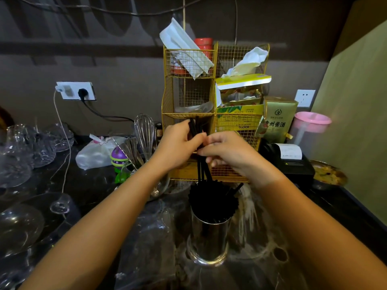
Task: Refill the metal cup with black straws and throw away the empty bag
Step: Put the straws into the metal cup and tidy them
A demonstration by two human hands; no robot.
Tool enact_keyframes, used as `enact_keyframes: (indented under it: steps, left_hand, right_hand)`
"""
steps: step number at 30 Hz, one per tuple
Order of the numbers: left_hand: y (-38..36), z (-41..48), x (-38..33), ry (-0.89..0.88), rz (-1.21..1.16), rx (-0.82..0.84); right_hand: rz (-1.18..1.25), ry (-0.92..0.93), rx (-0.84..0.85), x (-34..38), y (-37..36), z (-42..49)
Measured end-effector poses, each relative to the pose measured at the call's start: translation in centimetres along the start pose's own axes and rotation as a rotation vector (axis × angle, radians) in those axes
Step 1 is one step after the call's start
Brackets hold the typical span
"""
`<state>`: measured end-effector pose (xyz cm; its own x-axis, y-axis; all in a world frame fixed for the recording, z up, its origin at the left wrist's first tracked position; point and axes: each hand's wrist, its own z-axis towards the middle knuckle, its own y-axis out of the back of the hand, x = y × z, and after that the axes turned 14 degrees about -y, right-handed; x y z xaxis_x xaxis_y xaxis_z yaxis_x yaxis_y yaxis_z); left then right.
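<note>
Black straws [202, 164] run in a small bunch between both hands, above a metal cup [208, 239] that stands upright on the dark surface [88, 185]. The cup is packed with more straws [211, 197], their tops fanning out over its rim. The held bunch slants down so that its lower ends reach in among those in the cup.

The left hand [178, 145] has its grip closed around the upper part of the bunch, whose tips stick out above the fingers. The right hand [228, 152] pinches the same bunch just beside the left, thumb and fingertips pressed together on it, the two hands touching or nearly so.

A clear plastic bag [146, 237] lies crumpled flat on the surface left of the cup, close to it. Whether anything is left inside cannot be told.

Behind the hands stands a gold wire rack [167, 97] holding tissues, packets and a red tin. Left of it a whisk [144, 132] and spoons stand in a glass holder, with a white bag [94, 153] beyond. Clear glasses [27, 155] crowd the far left. A receipt printer [289, 162] and a pink-lidded jug [310, 126] sit to the right.
</note>
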<state>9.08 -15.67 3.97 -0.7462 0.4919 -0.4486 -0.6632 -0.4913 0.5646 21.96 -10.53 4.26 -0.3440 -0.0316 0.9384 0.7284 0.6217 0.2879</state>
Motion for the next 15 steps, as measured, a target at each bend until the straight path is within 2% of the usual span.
enact_keyframes:
  steps: [4, 7, 11, 13, 15]
  left_hand:
    - [1.1, 0.5, -2.1, -0.208, 0.093, -0.103]
    - [1.5, 0.4, -3.2, -0.42, 0.222, -0.182]
    - [0.3, -0.8, -2.5, -0.905, 0.554, -0.069]
    - [-0.6, -1.6, -1.7, -1.07, 0.689, -0.031]
    - [-1.3, -2.2, -0.7, -1.141, 0.767, 0.012]
  right_hand:
    - [0.201, 0.019, 0.002, 0.8, 1.6, -0.9]
    - [0.413, -0.035, 0.038, 0.9, 2.6, -0.8]
    - [0.654, -0.129, 0.295, 0.8, 2.8, -0.9]
    - [0.706, -0.11, 0.31, 0.8, 2.6, -0.7]
    - [0.72, -0.101, 0.236, 0.7, 2.4, -0.4]
